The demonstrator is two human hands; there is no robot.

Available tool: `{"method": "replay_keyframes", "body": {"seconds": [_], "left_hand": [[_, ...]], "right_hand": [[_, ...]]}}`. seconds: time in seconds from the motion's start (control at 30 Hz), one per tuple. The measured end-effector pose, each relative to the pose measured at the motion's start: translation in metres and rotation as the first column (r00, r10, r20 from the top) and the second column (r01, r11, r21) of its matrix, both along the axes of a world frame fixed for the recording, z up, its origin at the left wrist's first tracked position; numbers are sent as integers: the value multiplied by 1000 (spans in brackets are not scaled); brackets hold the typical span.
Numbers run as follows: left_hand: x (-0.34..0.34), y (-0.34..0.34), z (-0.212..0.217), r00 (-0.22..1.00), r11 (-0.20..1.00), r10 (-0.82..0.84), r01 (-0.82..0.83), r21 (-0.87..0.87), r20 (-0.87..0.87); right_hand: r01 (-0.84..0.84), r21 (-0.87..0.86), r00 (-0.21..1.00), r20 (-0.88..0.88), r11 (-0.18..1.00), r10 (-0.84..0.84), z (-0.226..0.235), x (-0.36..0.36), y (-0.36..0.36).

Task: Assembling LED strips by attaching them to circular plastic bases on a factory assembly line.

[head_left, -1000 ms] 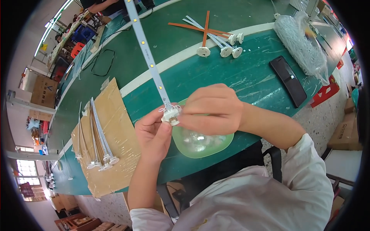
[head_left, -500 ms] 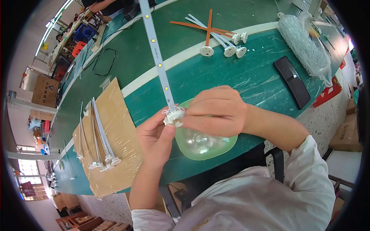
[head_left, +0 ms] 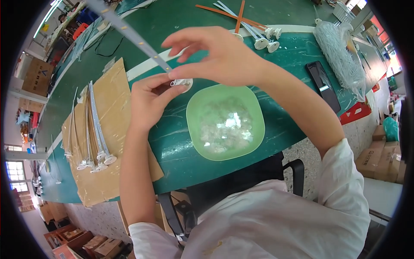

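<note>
My left hand (head_left: 148, 99) is closed around the white round end piece of an LED strip (head_left: 133, 37). The strip leans away to the upper left, its yellowish LEDs spaced along it. Part of the end piece (head_left: 186, 84) shows past my left fingers. Over the strip's lower end is my right hand (head_left: 222, 56), fingers apart, its thumb beside the end piece; whether the thumb touches it I cannot tell. In front of me a light green bowl (head_left: 258, 144) holds many small clear, shiny pieces.
More strips with white ends (head_left: 95, 125) lie on a cardboard sheet (head_left: 114, 82) at left. Several orange-backed and white strips (head_left: 258, 31) lie at the far side. A black phone (head_left: 322, 86) and a plastic bag of thin pale strands (head_left: 340, 56) are at right on the green table.
Both hands have moved away from me and off the bowl, the left one carrying the strip, which tilts farther left. My right hand's fingers have opened from the end piece.
</note>
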State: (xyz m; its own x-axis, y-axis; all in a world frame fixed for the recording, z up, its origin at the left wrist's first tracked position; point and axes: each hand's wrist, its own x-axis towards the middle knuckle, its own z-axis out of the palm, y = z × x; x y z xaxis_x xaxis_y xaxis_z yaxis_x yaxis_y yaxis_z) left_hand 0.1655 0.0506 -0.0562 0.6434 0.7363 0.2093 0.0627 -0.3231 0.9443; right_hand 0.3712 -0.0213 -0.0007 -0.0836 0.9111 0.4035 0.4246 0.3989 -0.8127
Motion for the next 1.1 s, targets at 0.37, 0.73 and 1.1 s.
{"method": "replay_keyframes", "body": {"seconds": [0.37,0.73,1.1], "left_hand": [[6,27,-19,989,941,148,-141,309,-1],[9,22,-17,990,944,129,-104,314,-58],[11,16,-17,984,933,157,-122,337,-79]], "right_hand": [[-68,28,966,252,997,59,-31,-3,39],[-115,124,985,146,986,97,-38,0,38],[-123,178,986,138,976,99,-41,0,38]]}}
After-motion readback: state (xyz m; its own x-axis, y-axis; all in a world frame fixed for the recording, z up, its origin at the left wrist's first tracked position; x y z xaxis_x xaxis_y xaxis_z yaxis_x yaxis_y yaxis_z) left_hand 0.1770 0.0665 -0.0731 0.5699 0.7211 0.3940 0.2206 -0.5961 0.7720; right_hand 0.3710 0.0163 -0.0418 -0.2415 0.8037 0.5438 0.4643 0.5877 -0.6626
